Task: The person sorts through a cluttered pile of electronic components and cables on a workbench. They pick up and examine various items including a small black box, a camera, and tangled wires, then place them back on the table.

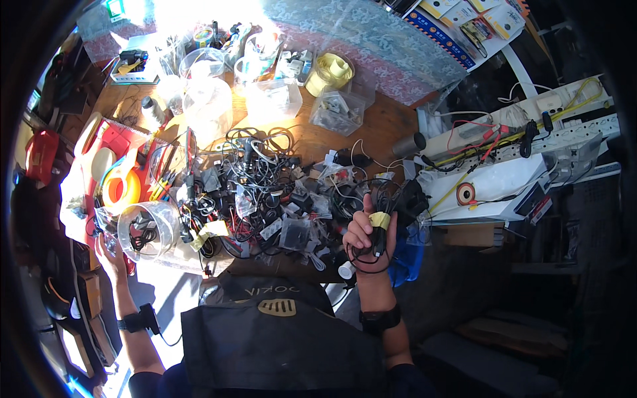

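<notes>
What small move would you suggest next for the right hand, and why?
I would probably bring the black cable bundle in the right hand over to the clear round tub. The tub already holds some black cable, the left hand is beside it, and the bundle looks gathered, with a yellow strip on it.

A yellow roll (326,78) sits near patterned wallpaper (378,56).

Right hand (369,245), right of centre, gripping coiled black cable (379,239); left hand (111,256), frame left, near clear round tub (166,229).
</notes>
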{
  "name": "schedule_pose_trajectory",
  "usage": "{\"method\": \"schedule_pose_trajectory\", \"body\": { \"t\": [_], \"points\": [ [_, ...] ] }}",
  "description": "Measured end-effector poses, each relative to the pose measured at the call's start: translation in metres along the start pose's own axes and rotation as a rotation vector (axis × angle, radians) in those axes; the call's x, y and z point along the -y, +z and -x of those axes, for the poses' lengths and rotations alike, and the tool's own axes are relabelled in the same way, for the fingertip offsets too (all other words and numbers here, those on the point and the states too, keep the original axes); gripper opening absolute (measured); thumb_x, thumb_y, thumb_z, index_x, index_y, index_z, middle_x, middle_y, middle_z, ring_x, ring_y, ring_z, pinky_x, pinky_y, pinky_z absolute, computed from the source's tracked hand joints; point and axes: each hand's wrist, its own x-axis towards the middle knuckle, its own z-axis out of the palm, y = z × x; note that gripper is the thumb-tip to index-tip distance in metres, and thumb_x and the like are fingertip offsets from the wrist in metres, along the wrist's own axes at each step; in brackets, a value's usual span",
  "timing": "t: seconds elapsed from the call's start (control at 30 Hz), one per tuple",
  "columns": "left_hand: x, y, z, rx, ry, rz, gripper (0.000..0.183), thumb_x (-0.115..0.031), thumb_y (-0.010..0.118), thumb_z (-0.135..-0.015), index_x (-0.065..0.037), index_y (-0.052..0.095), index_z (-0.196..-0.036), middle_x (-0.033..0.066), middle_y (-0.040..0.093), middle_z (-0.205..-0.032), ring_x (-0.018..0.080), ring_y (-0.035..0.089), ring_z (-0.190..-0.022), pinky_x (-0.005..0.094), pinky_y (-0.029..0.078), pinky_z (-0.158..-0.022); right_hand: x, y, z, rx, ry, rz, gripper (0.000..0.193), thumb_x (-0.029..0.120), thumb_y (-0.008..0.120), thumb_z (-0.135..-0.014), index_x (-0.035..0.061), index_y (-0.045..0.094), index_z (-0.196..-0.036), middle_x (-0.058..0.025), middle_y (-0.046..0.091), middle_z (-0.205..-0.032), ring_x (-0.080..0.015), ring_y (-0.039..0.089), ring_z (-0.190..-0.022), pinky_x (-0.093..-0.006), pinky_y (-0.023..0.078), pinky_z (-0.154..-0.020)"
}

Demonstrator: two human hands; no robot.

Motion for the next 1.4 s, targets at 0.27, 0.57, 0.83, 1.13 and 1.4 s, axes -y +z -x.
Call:
{"method": "schedule_pose_trajectory", "body": {
  "t": [0.27, 0.57, 0.83, 1.13, 1.4],
  "points": [
    [-0.012, -0.011, 0.0, 0.103, -0.101, 0.036, 0.053, -0.028, 0.059, -0.083, -0.001, 0.043, -0.125, 0.021, 0.042, -0.125, 0.0341, 0.038, -0.117, 0.0427, 0.03, -0.1, -0.008, 0.015, -0.002, -0.054, 0.038, 0.186, 0.063, 0.047, 0.032, -0.089, 0.0048, 0.03, -0.136, -0.0098, 0.048, -0.08, -0.0157, 0.044, -0.059, -0.0298, 0.037, -0.055],
    [-0.076, -0.054, -0.021, -0.03, -0.137, 0.183, 0.047, -0.022, 0.06, -0.085, -0.003, 0.044, -0.125, 0.0153, 0.042, -0.125, 0.0258, 0.044, -0.115, 0.0384, 0.036, -0.098, -0.012, 0.025, 0.0, 0.212, 0.163, -0.003, 0.1, 0.082, 0.028, -0.07, 0.0175, 0.009, -0.144, -0.0111, 0.046, -0.091, -0.0125, 0.041, -0.054, -0.0263, 0.034, -0.05],
    [-0.258, -0.154, -0.053, 0.068, -0.148, 0.892, 0.034, -0.02, 0.052, -0.088, -0.001, 0.05, -0.117, 0.0124, 0.054, -0.114, 0.0195, 0.05, -0.109, 0.0331, 0.038, -0.094, -0.027, 0.034, -0.008, 0.316, 0.257, 0.014, 0.106, 0.085, 0.031, -0.066, 0.0174, 0.007, -0.144, -0.0189, 0.047, -0.108, -0.0136, 0.046, -0.056, -0.0247, 0.04, -0.049],
    [-0.413, -0.122, -0.018, 1.722, 0.023, 1.482, 0.04, -0.023, 0.056, -0.089, -0.001, 0.046, -0.121, 0.0077, 0.054, -0.116, 0.0147, 0.048, -0.11, 0.0294, 0.038, -0.093, -0.09, 0.069, -0.054, 0.308, 0.336, 0.507, 0.086, 0.03, 0.062, -0.074, 0.0071, 0.014, -0.141, -0.0192, 0.048, -0.113, -0.0153, 0.051, -0.067, -0.0248, 0.043, -0.055],
    [-0.402, -0.124, -0.016, 1.579, -0.173, 1.458, 0.033, -0.026, 0.056, -0.089, -0.005, 0.049, -0.113, 0.0022, 0.061, -0.078, 0.0082, 0.056, -0.064, 0.0197, 0.043, -0.052, -0.107, 0.068, -0.054, 0.1, 0.287, 0.99, 0.063, 0.028, 0.046, -0.082, -0.0054, 0.031, -0.133, -0.0184, 0.052, -0.114, -0.0252, 0.05, -0.106, -0.0369, 0.035, -0.097]
  ]
}}
